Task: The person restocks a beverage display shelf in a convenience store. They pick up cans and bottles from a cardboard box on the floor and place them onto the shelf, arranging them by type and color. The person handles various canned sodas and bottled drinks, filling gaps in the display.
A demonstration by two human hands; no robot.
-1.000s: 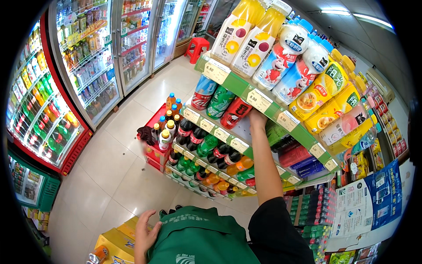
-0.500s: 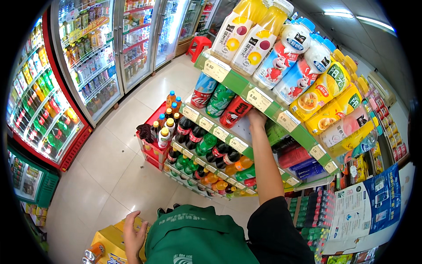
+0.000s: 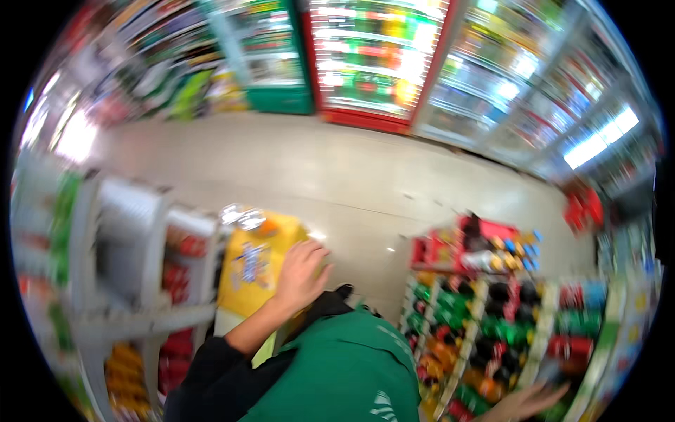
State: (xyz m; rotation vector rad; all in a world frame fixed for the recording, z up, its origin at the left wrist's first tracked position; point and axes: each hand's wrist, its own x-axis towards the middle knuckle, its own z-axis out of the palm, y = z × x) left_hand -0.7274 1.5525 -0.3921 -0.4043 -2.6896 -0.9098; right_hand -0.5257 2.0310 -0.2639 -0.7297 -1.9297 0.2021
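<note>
The picture is blurred by motion. My left hand [image 3: 302, 274] hangs beside a yellow carton [image 3: 242, 271], with its fingers loosely stretched and nothing seen in them. On top of the carton lie silver-ended cans [image 3: 242, 216]. At the lower right, my right hand [image 3: 531, 402] is in front of the drink rack, fingers stretched out and no object visible in it. Closest to it are a red can [image 3: 569, 347] on a shelf and green bottles [image 3: 472, 399]. A green apron [image 3: 337, 373] covers my front.
Lit drink coolers [image 3: 380, 56] line the far side across a tiled floor [image 3: 351, 169]. A red crate [image 3: 436, 250] with small bottles stands at the rack's end. To the left are white shelves [image 3: 133, 232] with packages. A red stool [image 3: 583, 211] stands at the right.
My view has swung left, bringing the carton and left shelves into sight. The right hand has come out from the can shelf. The left hand now appears over the carton's edge.
</note>
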